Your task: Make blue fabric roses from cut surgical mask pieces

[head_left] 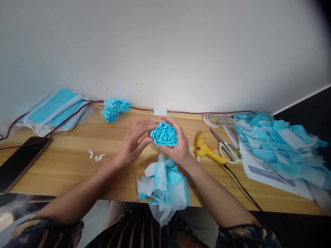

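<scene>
A blue fabric flower with ruffled layered petals is held between both hands over the middle of the table, its top facing me. My right hand wraps around its right side and underside. On the other side, my left hand pinches the flower's left edge between thumb and fingers. Below the hands a loose pile of blue and white fabric pieces hangs over the table's front edge. To the right lie a yellow glue gun and scissors.
At the back left are finished blue flowers, a stack of blue face masks and a phone. Small white scraps lie left of centre. A big heap of blue fabric pieces and a tape roll occupy the right.
</scene>
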